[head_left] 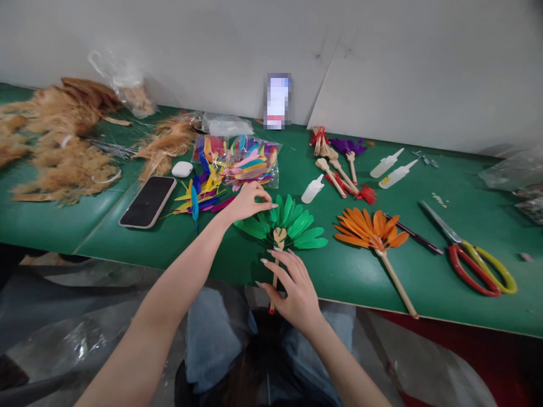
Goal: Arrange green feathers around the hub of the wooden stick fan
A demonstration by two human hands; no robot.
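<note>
Feathers are lying everywhere as we are working at the green table (466, 294). At the centre of the frame we are holding a green feather fan (285, 225) flat on the table near its front edge. Our left hand (248, 202) is resting on the fan's upper left side, its fingers curled and pinched together on the feather tips. Our right hand (294, 288) is sitting lower, at the table's edge, fingers loosely spread and bent, touching the fan's wooden stick (275, 278) just below the feathers; whether it is truly gripping the stick we cannot tell.

Just above our left hand a clear plastic bag (248, 161) is lying open, stuffed with mixed coloured feathers, and loose coloured feathers (199, 198) are spilling beside it. A phone (147, 202) is lying left of those. Right of the green fan an orange feather fan (370, 228) is lying on the table. Three small white squeeze bottles are standing or lying upper right of centre, the nearest bottle (313, 189) just above the green fan; what is in them we cannot tell. Scissors (470, 254) are lying at the right. In the upper left, another clear bag (127, 85) is holding tan feathers.
</note>
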